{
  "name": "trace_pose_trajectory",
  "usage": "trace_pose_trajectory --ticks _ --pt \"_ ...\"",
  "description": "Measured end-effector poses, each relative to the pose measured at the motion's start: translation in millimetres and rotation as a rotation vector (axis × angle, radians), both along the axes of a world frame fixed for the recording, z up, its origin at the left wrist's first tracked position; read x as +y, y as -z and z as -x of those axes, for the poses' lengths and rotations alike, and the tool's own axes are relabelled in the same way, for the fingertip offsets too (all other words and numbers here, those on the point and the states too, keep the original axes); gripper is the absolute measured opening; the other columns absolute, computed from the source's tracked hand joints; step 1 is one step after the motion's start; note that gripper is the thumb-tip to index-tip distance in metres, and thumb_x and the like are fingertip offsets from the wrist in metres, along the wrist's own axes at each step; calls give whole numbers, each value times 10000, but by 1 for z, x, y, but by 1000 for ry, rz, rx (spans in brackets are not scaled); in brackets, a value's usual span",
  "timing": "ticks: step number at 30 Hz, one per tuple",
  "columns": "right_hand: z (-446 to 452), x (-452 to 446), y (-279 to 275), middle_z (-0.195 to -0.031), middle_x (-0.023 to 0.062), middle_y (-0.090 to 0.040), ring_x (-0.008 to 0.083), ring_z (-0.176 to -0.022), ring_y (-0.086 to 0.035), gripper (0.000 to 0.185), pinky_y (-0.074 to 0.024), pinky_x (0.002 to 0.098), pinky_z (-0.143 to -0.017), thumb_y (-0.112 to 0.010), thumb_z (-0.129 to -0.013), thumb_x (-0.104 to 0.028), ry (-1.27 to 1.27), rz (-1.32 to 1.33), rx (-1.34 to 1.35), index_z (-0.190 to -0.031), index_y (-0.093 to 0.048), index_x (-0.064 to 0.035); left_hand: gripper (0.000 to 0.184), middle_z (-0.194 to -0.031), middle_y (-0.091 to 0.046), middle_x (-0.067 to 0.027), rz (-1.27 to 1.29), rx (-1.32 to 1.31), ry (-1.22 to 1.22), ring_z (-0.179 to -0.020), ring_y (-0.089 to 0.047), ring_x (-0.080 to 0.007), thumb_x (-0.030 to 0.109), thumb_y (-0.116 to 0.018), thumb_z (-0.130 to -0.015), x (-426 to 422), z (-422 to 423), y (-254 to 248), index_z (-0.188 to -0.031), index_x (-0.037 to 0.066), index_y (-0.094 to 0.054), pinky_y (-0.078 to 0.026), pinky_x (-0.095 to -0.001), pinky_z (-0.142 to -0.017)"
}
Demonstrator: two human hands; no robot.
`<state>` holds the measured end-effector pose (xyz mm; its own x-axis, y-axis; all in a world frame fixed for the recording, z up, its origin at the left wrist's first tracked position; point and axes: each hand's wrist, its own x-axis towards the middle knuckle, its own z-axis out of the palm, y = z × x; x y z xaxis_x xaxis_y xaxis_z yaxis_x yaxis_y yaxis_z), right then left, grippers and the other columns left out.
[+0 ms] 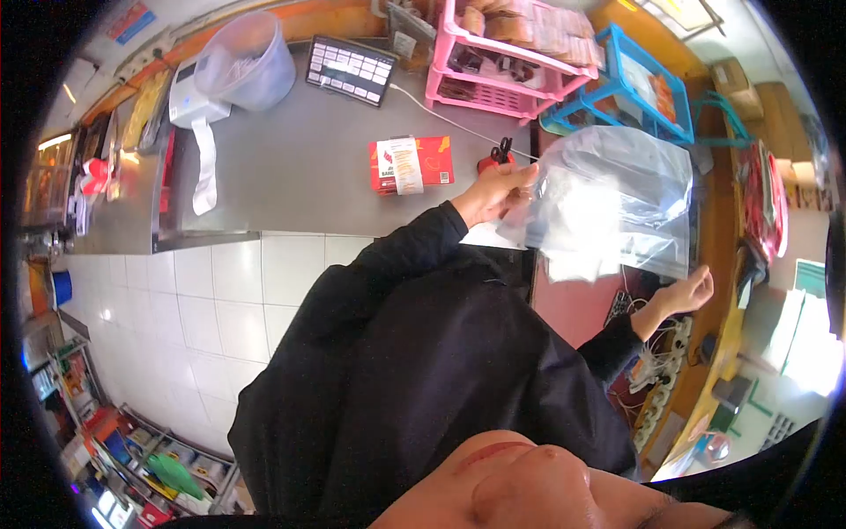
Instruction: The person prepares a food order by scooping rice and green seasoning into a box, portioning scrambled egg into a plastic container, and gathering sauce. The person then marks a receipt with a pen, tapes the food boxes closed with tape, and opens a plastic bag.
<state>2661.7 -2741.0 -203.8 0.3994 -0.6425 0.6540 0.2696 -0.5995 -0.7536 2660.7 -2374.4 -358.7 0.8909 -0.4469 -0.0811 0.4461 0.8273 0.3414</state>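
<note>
My left hand pinches the left edge of a large clear plastic bag, which is spread out in the air. White glare covers the bag's middle. Beside the bag's lower right corner is my right hand, its fingers curled together; whether they grip anything is hidden. Left of my left hand, a red box with a paper slip around it lies on the grey counter. Black-handled scissors are just above my left hand.
At the back stand a label printer, a clear tub, a tablet, a pink rack and a blue rack. Cables and power strips lie below my right hand. White floor tiles show at left.
</note>
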Motion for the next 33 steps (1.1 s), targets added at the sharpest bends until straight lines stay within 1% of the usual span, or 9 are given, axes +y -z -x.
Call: trace_pose_trajectory --ticks 3,10,16,22,26,27,28,30,33 --pt "16 69 -27 -779 21 -539 96 -676 -487 171 -401 220 -564 -627 -909 -156 -180 8 70 -904 -584 9 126 -844 -668 -63 -238 86 -221 -739 -642 -132 155 -723 -839 5 17 -56 -846 52 -650 -516 -239 -636" --pt "17 188 2 -772 5 -602 56 -685 -497 147 -421 213 -633 -673 -875 -144 -840 232 495 -902 -638 -4 235 -908 -650 -40 -83 86 12 -769 -638 -132 144 -714 -844 -11 8 -10 -1020 27 -611 -547 -260 -672" --pt "24 231 15 -622 7 -561 62 -557 -456 275 -378 250 -510 -780 -777 -232 -864 410 866 -776 -648 9 238 -902 -650 -26 -237 -67 -103 -757 -611 -99 226 -737 -830 3 22 -42 -957 48 -642 -478 -239 -617" --pt "25 244 41 -576 31 -533 100 -539 -466 227 -381 271 -505 -755 -734 -140 -1099 332 849 -713 -615 37 244 -849 -609 -1 -122 -43 255 -785 -552 -73 303 -704 -856 17 21 -27 -852 69 -639 -445 -219 -706" --pt "12 180 30 -556 40 -470 109 -528 -434 168 -371 276 -508 -659 -706 -29 -726 537 747 -630 -521 31 200 -740 -575 -40 -1452 -174 -574 -708 -586 -139 -19 -630 -712 70 -15 30 -890 59 -588 -480 -283 -652" --pt "7 146 30 -551 47 -454 115 -521 -426 197 -369 279 -508 -652 -708 -32 -702 508 706 -610 -489 20 174 -651 -546 -32 -739 134 -622 -597 -565 -154 -63 -598 -666 117 -24 49 -791 54 -565 -459 -306 -546" --pt "4 125 31 -546 54 -438 121 -515 -417 227 -367 281 -509 -646 -709 -36 -679 483 657 -591 -457 9 143 -553 -481 -50 -1484 -153 -803 -505 -525 -147 -96 -543 -634 162 -29 48 -688 32 -513 -404 -328 -469" --pt "10 133 34 -528 50 -410 138 -489 -400 232 -350 288 -492 -649 -686 -14 -616 612 622 -582 -443 -2 138 -535 -467 -78 -1578 -254 -1028 -496 -525 -178 -98 -523 -634 154 -29 32 -659 36 -500 -387 -348 -465" --pt "8 164 12 -953 132 -564 289 -873 -564 463 -464 377 -775 -809 -601 -112 -668 753 582 -1007 -591 -65 176 -516 -390 -52 -1441 -269 -1075 -541 -561 -169 -108 -522 -633 105 -29 -2 -660 56 -465 -395 -361 -482"
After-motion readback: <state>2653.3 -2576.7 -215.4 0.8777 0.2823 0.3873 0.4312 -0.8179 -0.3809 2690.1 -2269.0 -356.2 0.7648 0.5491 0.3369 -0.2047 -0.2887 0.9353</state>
